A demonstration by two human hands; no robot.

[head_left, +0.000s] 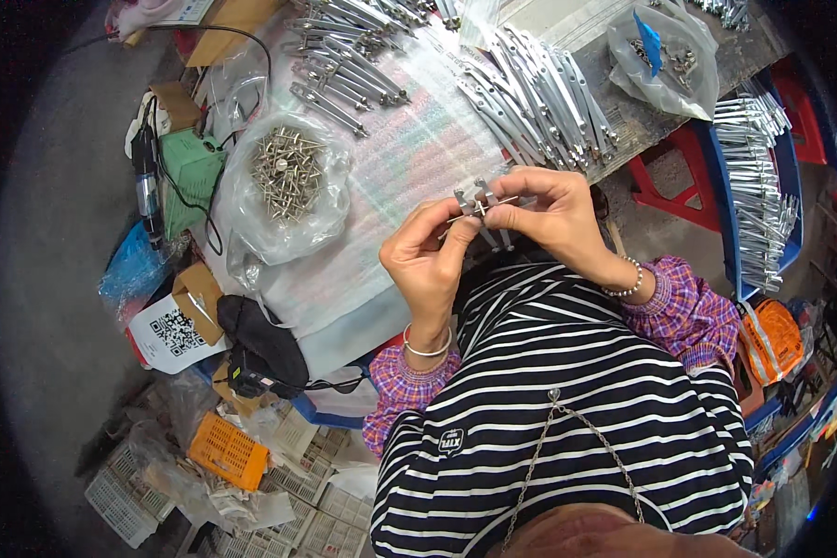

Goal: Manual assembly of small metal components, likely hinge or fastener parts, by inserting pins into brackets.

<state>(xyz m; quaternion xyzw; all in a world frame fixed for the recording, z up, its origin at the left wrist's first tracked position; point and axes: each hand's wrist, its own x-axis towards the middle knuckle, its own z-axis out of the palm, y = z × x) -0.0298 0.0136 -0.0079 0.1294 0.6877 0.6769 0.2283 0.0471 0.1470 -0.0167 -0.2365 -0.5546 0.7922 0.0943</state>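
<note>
While a small metal bracket (482, 212) with a thin pin through it hangs above the near edge of the surface (409, 167), both hands pinch it: left hand (425, 256) from below, right hand (551, 212) from the side. A bag of rivets (288, 177) lies left; metal strips (539, 102) lie beyond.

both hands (493, 228) raised, fingertips seemingly pinched

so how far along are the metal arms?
Done, it seems: rows of arms laid out on the table. In hand: left hand and right hand pinch one small metal assembly. Left: a bag of pins still well filled, more bars in the blue tray.
</note>
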